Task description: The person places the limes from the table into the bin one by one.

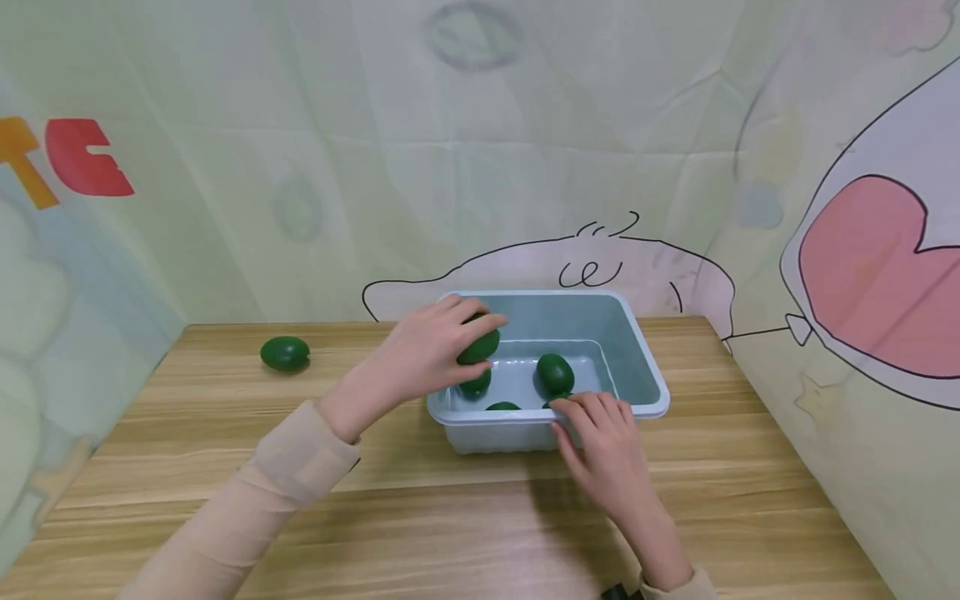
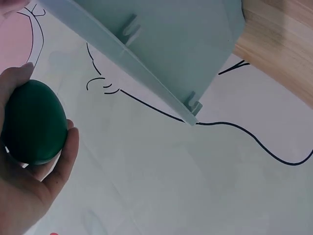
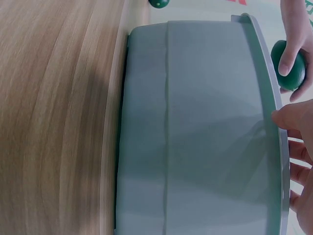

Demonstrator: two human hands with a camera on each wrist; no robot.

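Observation:
A light blue plastic bin [image 1: 495, 437] stands on the wooden table, with several dark green egg-shaped fruits in it, one of them a fruit [image 1: 555, 374] near the middle. Above the bin's left side my left hand [image 1: 423, 346] grips another green fruit [image 2: 35, 122], thumb and fingers curled round it. My right hand [image 1: 611, 454] holds the bin's near rim, thumb outside and fingers over the edge. Those fingertips partly cover a fruit just behind the rim. The near wall also hides part of the fruits lying low in the bin.
A single green fruit [image 1: 285, 354] lies on the table [image 1: 420, 533] to the left of the bin. A printed cloth backdrop [image 1: 360, 167] rises behind the table and along its right side. A small black object [image 1: 617, 592] shows at the right wrist.

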